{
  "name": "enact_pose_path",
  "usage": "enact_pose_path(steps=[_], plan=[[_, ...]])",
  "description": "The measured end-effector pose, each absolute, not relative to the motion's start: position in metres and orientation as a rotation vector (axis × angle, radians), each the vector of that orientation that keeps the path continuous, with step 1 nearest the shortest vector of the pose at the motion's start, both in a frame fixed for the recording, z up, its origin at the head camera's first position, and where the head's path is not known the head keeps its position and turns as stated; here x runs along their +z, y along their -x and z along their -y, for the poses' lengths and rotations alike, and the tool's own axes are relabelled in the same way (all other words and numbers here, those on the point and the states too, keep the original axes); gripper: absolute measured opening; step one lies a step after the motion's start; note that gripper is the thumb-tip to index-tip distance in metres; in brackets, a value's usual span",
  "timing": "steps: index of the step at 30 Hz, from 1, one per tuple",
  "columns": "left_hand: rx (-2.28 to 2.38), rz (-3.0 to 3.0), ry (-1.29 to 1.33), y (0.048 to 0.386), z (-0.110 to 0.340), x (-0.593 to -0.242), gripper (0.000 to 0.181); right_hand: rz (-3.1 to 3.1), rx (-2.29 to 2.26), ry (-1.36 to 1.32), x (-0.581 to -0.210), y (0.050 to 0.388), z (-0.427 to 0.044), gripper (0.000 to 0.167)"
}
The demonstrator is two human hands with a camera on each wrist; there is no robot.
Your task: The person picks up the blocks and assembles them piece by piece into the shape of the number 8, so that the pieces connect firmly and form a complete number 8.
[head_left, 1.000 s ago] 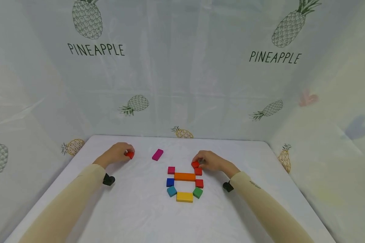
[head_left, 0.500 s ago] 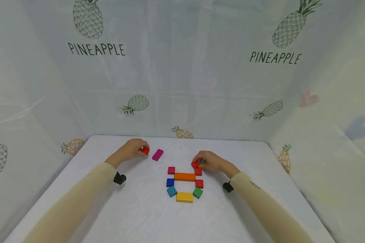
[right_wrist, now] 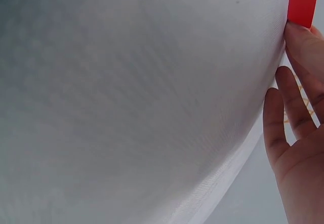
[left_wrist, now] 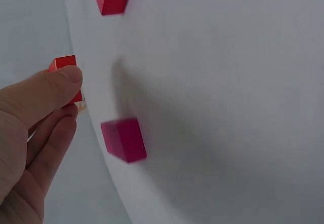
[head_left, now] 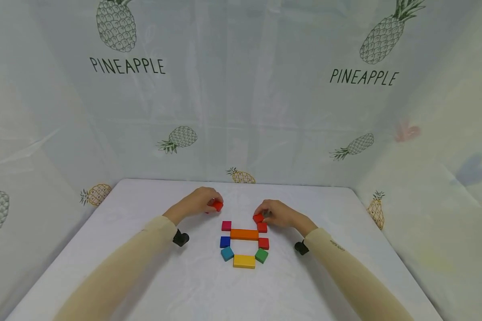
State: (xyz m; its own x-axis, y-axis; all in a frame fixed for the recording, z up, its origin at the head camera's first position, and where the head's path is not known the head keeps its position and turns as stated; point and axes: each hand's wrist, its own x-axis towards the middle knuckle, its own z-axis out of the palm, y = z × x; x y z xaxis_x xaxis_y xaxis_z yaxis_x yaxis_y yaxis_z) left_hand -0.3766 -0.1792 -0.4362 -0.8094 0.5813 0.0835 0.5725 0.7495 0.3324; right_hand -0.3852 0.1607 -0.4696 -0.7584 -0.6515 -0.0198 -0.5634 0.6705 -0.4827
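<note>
My left hand pinches a red block between thumb and fingers, raised off the table in the left wrist view. Beneath that hand lies a magenta block, almost wholly hidden in the head view. My right hand pinches another red block at the upper right end of a block layout. Just below it is a red block, with an orange block across the middle. A pink block marks the upper left end.
Lower in the layout lie a blue block, a teal block, a yellow block, a green block and a second red block. A white cloth covers the table; a pineapple-print curtain hangs behind.
My left hand has carried its red block rightward from the table's left side, passing over the magenta block, which it now mostly covers. The right hand has stayed in place on its block.
</note>
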Motion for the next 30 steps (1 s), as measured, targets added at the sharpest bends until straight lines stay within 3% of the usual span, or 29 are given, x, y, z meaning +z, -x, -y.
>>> enact_pose_path(steps=[30], plan=[[0.519,-2.716,-1.024,0.384,0.139,-0.456,0.030,-2.682,-0.681,1.009,-0.470,0.387,-0.163,0.032]])
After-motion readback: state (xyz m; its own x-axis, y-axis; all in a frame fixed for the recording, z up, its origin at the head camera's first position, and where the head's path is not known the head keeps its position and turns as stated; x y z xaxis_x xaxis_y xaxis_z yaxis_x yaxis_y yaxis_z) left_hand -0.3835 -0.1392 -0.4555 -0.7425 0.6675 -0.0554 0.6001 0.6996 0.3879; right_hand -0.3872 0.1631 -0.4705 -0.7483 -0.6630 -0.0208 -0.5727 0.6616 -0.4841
